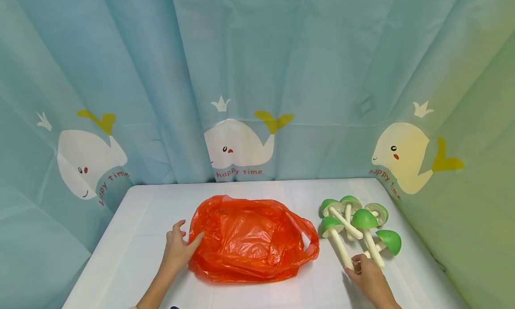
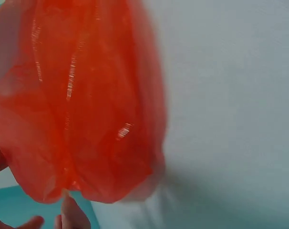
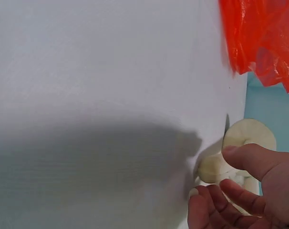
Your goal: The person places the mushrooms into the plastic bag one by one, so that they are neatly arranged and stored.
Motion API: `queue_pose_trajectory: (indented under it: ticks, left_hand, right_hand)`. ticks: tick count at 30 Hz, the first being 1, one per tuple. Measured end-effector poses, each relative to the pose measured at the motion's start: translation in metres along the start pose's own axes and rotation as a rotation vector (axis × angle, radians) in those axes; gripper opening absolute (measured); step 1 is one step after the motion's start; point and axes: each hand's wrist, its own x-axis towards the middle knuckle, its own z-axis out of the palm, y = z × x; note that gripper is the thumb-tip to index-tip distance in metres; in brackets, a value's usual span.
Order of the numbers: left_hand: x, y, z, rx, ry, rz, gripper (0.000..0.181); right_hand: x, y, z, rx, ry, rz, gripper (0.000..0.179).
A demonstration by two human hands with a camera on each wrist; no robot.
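An orange-red plastic bag (image 1: pixel 249 237) lies with its mouth spread on the white table. At the bag's left edge is my left hand (image 1: pixel 179 248), its thumb against the rim and its fingers spread apart outside it. Several toy mushrooms (image 1: pixel 365 219) with green caps and long white stems lie in a group at the right. My right hand (image 1: pixel 368 275) is at the near ends of their stems. In the right wrist view, its thumb and fingers stand apart around a rounded stem end (image 3: pixel 209 169), with a gap showing between them.
The bag's handle loop (image 1: pixel 311 242) points toward the mushrooms. A light blue curtain (image 1: pixel 322 76) with printed whales hangs behind the white table (image 1: pixel 157 201), and its greenish side (image 1: pixel 474 219) runs along the right. A small dark object (image 1: pixel 174 307) shows at the bottom edge.
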Motion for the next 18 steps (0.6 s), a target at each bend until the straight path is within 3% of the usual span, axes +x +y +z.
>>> queue_pose_trajectory:
  ticks: [5,9,13,16,18]
  left_hand:
    - [0.002,0.012,0.006,0.104,0.083,0.116,0.055]
    - [0.007,0.023,0.012,0.273,0.065,0.196,0.047]
    - [0.013,0.027,0.016,0.432,-0.006,0.185,0.059]
    - [0.015,0.027,0.017,0.493,-0.041,0.159,0.065]
    - [0.017,0.026,0.018,0.511,-0.044,0.153,0.059]
  right_hand:
    - [-0.002,0.003,0.001,0.01,-0.044,0.05,0.025]
    - [0.0,0.004,0.0,0.007,-0.064,0.07,0.026]
    - [0.001,0.004,0.002,0.015,-0.079,0.08,0.026]
    - [0.0,0.005,0.002,0.019,-0.086,0.087,0.024]
    - [0.0,0.005,0.002,0.019,-0.085,0.095,0.023]
